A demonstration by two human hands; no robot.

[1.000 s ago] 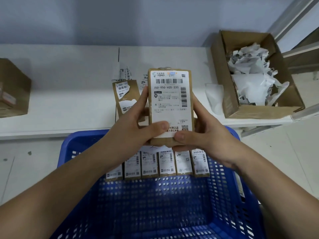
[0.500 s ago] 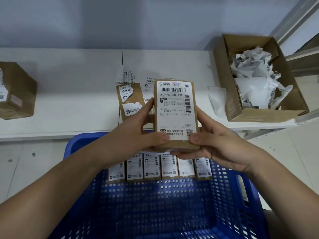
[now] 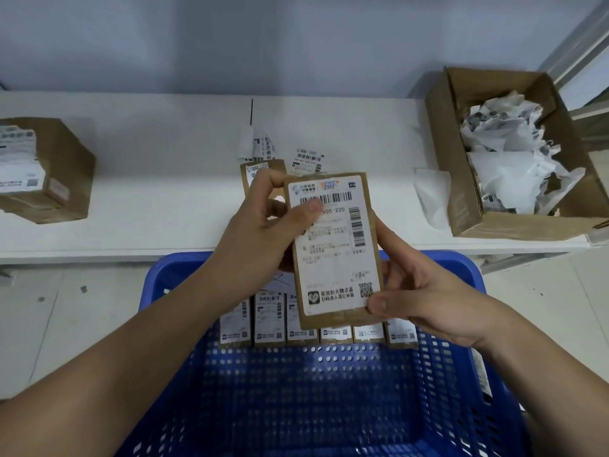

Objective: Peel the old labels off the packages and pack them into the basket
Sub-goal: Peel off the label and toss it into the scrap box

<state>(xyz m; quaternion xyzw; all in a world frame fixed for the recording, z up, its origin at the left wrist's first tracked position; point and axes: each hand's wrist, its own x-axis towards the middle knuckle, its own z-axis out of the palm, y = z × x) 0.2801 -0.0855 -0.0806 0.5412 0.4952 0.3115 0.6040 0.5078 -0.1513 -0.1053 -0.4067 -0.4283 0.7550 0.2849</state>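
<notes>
White worktop against a plain wall, pale floor below.

A bare bluish-grey wall (image 3: 230,37) fills the top of the view, evenly and softly lit. Under it runs a long white worktop (image 3: 158,159), with a thin dark seam (image 3: 252,112) running back from its middle toward the wall. Below the worktop's front edge lies a pale floor (image 3: 43,324) with a few small dark specks. At the upper right a grey metal frame (image 3: 573,51) slants along the wall's edge.

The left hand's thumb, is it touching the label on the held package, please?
Touching. The head view shows the left hand with its thumb pad pressed flat on the label near the barcode, no gap visible, on the package.
</notes>
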